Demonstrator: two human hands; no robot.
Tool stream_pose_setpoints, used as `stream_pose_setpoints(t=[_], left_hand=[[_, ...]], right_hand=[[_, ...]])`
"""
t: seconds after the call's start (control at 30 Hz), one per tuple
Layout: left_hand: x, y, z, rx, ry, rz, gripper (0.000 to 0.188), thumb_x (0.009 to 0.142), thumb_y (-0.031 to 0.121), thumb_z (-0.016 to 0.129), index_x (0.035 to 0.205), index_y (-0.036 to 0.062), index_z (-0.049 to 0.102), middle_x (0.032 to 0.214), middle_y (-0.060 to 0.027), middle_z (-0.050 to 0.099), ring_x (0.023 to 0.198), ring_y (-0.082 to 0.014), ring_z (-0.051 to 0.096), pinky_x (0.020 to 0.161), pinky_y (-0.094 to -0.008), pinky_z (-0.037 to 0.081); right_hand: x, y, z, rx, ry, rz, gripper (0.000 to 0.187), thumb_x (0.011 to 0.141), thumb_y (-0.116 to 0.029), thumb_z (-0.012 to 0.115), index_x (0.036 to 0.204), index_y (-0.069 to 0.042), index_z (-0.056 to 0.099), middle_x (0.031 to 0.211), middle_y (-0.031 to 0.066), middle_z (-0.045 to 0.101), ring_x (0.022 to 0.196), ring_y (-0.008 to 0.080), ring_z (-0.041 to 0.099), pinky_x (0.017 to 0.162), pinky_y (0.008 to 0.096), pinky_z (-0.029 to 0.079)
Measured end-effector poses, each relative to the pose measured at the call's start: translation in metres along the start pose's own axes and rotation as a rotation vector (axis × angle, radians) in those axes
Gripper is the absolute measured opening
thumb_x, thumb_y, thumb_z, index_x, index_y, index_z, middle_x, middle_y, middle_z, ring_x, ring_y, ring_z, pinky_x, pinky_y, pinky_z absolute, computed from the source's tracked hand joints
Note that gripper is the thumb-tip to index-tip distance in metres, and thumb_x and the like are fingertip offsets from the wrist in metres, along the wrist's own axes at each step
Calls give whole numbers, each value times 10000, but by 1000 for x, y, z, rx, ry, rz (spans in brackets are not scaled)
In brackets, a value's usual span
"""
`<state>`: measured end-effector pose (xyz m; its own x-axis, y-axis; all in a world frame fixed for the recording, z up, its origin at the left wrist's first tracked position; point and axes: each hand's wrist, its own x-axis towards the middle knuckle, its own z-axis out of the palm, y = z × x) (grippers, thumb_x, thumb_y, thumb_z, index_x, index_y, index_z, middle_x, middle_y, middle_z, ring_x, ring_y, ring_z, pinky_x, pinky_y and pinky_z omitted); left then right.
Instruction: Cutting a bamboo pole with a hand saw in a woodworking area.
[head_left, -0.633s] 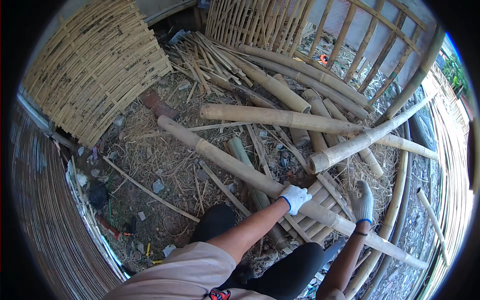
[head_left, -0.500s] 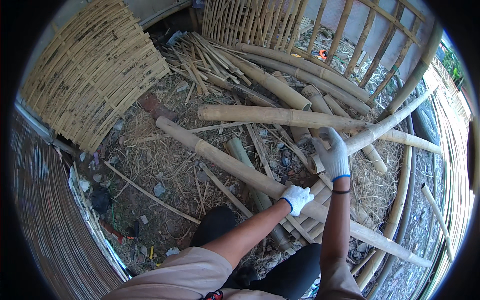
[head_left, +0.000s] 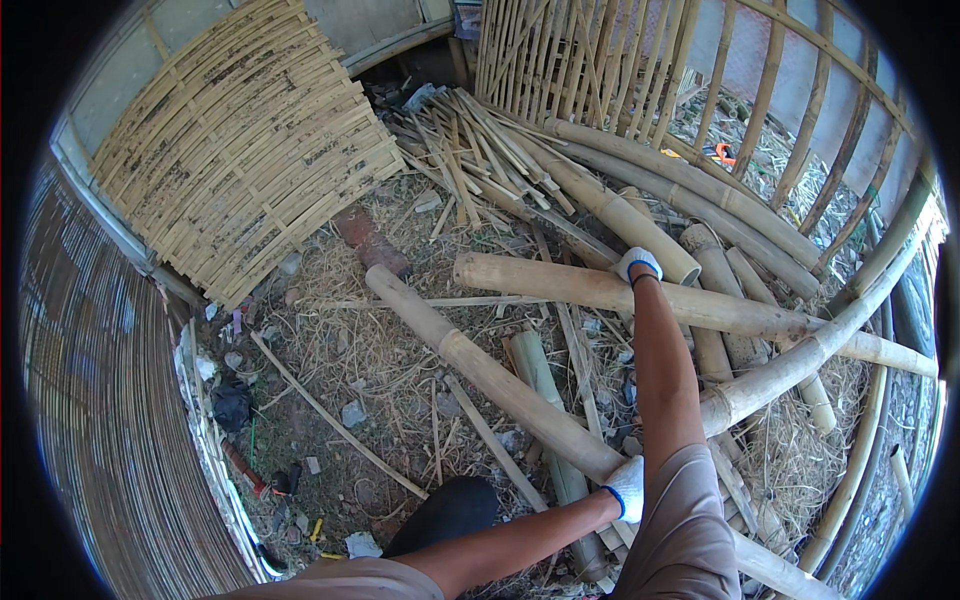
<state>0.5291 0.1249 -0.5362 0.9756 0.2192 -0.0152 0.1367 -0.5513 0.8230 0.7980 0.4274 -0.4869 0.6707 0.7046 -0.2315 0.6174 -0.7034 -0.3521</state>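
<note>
Resting on separate bamboo poles, right hand outstretched, left hand nearer.

- A rough bamboo-working yard, apparently outdoors, lit by daylight
- Earthen ground underfoot, strewn with straw-like shavings and rubble
- Thick bamboo poles lying crisscrossed, plus a heap of split strips
- A big slatted panel at the left
- A bamboo-slat fence along the back
</note>
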Motion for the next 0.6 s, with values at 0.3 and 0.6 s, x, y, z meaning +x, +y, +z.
stream_pose_setpoints(t=[0.3,0.6], left_hand=[[-1,-13,32,-740,227,36,384,937,352,590,1164,50,660,1191,-204,665,1140,-384,589,1000,-472,432],[12,-66,71,-665,-319,-57,511,1088,378,380,1507,85,406,1555,-126,425,1414,-241,401,1165,-398,304]], right_hand=[[1,0,4,-71,-36,142,419,938,-280,629,1339,-165,673,1441,92,602,1331,291,577,1075,446,490],[-73,17,25,467,366,-195,376,846,-381,727,1063,-76,690,1019,212,725,1004,426,680,855,482,541]])
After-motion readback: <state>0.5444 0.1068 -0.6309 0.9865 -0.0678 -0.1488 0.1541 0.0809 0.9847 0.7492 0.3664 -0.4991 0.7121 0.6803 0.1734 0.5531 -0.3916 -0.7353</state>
